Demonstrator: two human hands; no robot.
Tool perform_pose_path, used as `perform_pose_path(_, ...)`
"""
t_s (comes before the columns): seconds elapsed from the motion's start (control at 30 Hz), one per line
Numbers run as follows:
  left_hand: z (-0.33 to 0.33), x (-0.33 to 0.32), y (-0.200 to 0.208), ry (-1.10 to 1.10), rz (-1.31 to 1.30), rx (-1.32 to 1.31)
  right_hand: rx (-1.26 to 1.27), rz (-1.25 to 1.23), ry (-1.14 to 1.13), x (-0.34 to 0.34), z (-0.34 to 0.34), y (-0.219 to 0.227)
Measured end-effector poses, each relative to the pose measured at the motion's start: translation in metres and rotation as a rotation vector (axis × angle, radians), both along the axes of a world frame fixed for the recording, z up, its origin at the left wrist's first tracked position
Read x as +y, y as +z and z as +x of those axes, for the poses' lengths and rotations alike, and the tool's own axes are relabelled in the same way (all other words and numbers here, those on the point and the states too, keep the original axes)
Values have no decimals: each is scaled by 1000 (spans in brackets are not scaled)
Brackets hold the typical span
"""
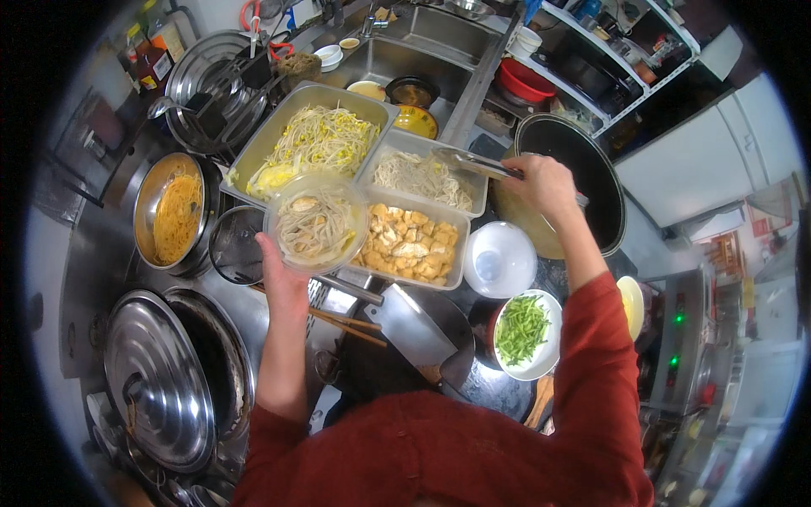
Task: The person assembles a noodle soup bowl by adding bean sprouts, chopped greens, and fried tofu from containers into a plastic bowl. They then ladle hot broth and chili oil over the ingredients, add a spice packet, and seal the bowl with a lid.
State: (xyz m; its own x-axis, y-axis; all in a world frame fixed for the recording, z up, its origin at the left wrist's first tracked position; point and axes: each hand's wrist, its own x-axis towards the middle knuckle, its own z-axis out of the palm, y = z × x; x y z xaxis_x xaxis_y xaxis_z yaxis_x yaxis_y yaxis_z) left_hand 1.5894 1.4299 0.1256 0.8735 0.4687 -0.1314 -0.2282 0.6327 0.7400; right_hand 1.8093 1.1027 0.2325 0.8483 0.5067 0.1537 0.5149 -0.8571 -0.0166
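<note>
My left hand (285, 279) holds up a clear round plastic bowl (361, 232) with pale, noodle-like strips in it. My right hand (547, 188) grips metal tongs (473, 162), their tips over a tray (480, 188) of similar pale strips. Behind the bowl stands a larger metal tray (390, 114) of bean sprouts. Golden fried tofu pieces (412, 241) fill another tray (462, 245) right of the bowl, partly covered by the bowl's edge. Beside that tray is a white translucent bowl (500, 258).
A cleaver (411, 325) and chopsticks (346, 324) lie close to my body. Chopped greens (520, 330) sit in a white bowl (553, 319). On the left are a strainer (235, 245), a pan (145, 209) of noodles and a lidded pot (160, 380). A large pot (610, 160) stands right, a sink (448, 72) behind.
</note>
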Motion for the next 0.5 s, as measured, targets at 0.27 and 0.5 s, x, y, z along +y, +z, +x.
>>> perform_pose_path(0.27, 17, -31, 1, -100, 1, 41, 113, 421, 0, -31, -51, 86)
perform_pose_path(0.5, 32, -46, -2, -144, -32, 31, 324, 624, 186, -24, -100, 121)
